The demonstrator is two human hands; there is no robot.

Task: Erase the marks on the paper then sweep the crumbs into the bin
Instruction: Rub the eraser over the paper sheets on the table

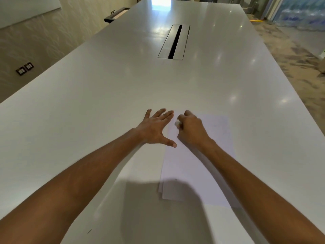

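Head view: eraser (177, 122) in right-hand grip (190, 132), touching paper (186, 166).

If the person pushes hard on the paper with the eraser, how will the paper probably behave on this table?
The paper looks thin and floppy, so it may wrinkle under a hard push. The table is glossy, so the sheet would probably slide; the left hand lies flat at its edge, likely to hold it. The right hand grips the small eraser.
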